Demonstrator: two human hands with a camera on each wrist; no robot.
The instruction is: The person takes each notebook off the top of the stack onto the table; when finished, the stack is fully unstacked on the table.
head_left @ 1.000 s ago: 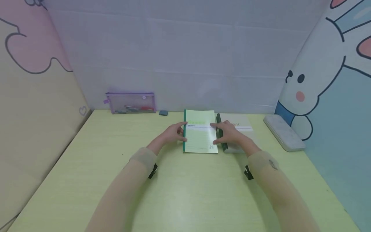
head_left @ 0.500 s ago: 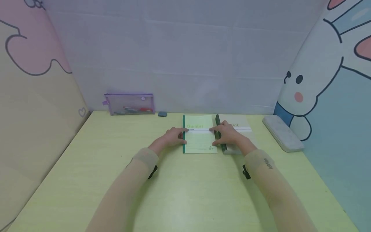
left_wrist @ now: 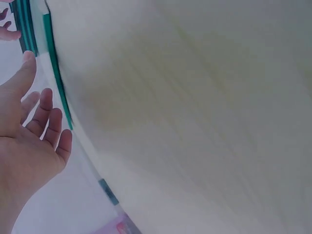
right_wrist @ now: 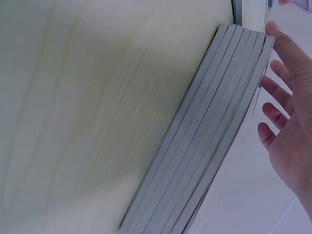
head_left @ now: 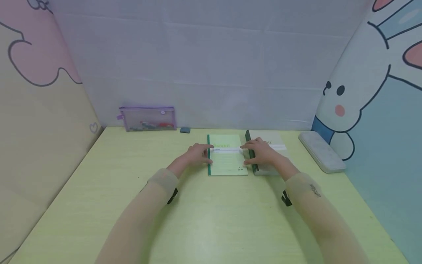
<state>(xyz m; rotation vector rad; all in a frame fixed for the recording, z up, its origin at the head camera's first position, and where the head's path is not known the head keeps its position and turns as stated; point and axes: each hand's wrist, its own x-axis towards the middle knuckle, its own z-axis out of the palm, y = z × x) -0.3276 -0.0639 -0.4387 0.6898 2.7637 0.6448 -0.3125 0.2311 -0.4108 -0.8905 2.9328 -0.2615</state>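
A pale green notebook (head_left: 227, 159) with a dark green spine lies flat on the table, midway between my two hands. My left hand (head_left: 197, 153) is at its spine, thumb and forefinger spread and fingertips over or against the edge. Across from it, my right hand (head_left: 262, 151) has its fingertips by the notebook's right edge; whether they touch is unclear. The right palm is above a stack of pale notebooks (right_wrist: 204, 122), whose thick edges show in the right wrist view. In the left wrist view the fingers look relaxed beside the green spine (left_wrist: 58, 73).
A purple mesh pencil case (head_left: 148, 119) stands against the back wall, with a small blue-grey block (head_left: 185, 130) to its right. At the right wall lies a long pale grey case (head_left: 322, 152). Walls border the table (head_left: 197, 223) at the back and both sides.
The green notebook's far edge has come down, so it now lies flat. My right hand has moved slightly right, its fingertips now at the edge. The left hand has barely moved.
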